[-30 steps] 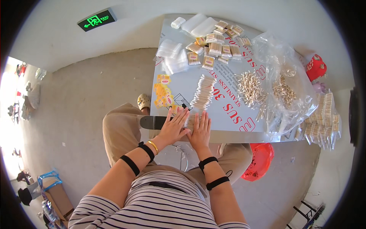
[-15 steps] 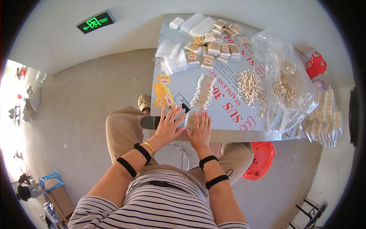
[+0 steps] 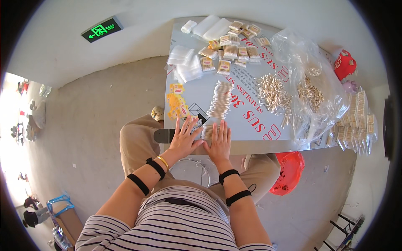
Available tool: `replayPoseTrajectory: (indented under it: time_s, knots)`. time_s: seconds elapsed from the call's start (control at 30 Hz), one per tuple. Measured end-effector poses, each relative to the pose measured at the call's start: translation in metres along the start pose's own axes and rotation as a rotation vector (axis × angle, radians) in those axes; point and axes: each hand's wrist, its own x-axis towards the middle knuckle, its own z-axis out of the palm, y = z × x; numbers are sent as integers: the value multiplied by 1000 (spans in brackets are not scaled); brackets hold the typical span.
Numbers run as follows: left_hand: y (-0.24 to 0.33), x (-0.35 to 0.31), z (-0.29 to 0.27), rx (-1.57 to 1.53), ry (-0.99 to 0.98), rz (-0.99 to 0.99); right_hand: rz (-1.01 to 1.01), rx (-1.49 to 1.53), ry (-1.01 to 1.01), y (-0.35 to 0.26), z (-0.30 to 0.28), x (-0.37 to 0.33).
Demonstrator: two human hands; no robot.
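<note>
My left hand lies at the near edge of the table with its fingers stretched out and spread. Beside it my right hand rests flat, fingers straight. Between them is a small group of cotton swabs, with both hands at its sides and the right fingers partly covering it. Just beyond, a long neat row of cotton swabs lies side by side. Yellow paper labels are scattered beyond my left fingertips. To the right is a loose heap of cotton swabs.
A large clear plastic bag holding more swabs stands on the right of the metal-topped table. Filled swab packs and empty clear sleeves lie at the back. More packs are stacked at the right corner. A red bag is below the table.
The whole view has shifted slightly, with the tabletop a little further left in the picture. Both hands keep nearly the same pose around the small swab group.
</note>
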Motion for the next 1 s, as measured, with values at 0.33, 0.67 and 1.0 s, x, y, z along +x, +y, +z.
replayPoseTrajectory:
  time_s: [0.33, 0.67, 1.0]
  knots:
    - [3, -5, -5, -24, -14, -8, -1, -9, 21, 1, 2, 0]
    - [2, -10, 3, 27, -30, 8, 3, -6, 13, 1, 3, -1]
    - [1, -17, -3, 31, -43, 14, -17, 24, 47, 2, 5, -2]
